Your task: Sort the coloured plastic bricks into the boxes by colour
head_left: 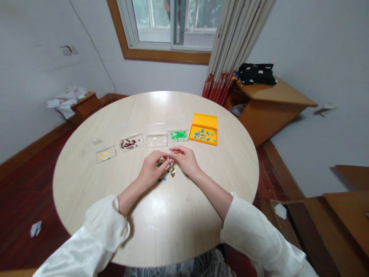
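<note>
Coloured pieces (173, 174) lie on the tabletop (161, 219), near left of the yellow box (204, 120). My left hand (152, 164) and right hand (186, 161) meet fingertips at a blue piece (170, 157); which grips it, I can't tell. I judge this fine handling, calling for steadiness.

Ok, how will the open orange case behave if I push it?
The orange case looks like stiff plastic, probably light. Lying flat on the glossy tabletop, it would likely slide, not roll. The loose blue pieces inside could spill if tipped.

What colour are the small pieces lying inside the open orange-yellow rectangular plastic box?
The small pieces are blue, best seen in the head view.
</note>
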Demonstrator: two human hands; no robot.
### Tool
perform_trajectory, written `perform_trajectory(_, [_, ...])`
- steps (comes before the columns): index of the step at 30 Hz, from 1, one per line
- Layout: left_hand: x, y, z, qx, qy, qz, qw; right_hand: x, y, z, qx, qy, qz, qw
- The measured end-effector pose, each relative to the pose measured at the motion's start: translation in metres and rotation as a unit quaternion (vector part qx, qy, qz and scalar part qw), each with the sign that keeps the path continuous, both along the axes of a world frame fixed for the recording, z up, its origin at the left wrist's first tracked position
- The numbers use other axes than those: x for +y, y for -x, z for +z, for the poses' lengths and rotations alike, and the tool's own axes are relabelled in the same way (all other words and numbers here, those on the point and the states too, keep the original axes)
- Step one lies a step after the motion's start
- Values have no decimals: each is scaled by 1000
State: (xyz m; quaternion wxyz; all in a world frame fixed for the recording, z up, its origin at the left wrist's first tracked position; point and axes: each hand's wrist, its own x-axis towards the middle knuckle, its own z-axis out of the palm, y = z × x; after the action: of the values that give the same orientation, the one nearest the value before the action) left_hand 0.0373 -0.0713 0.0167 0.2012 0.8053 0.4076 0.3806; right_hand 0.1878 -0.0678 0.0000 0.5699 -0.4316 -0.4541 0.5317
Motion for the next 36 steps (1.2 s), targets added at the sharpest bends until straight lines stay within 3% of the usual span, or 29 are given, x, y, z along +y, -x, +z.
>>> perform_trajectory(18, [1, 1, 3, 6, -7, 21, 1000, -7, 5, 5, 21, 15, 33, 999])
perform_trajectory(22, [2, 2, 2, -3, -13, 17, 1000, -4, 4, 2, -15, -6, 38, 999])
perform_trajectory(24, [3, 4, 2, -2, -11, 21, 1000, 2, -5, 1, -67, -41, 4, 997])
perform_trajectory(27, [7, 7, 2, 4, 3, 40, 999, 16, -35, 1, -193, -116, -124, 966])
perform_trajectory(31, [13, 13, 0, 15, 32, 60, 998, 33, -82, 2, -326, -171, -290, 883])
perform_trajectory(33, [13, 15, -1, 20, 32, 67, 997, 39, -98, 0, -371, -180, -318, 854])
perform_trajectory(36, [7, 13, -1, 32, 12, 75, 997, 45, -109, -5, -412, -185, -321, 832])
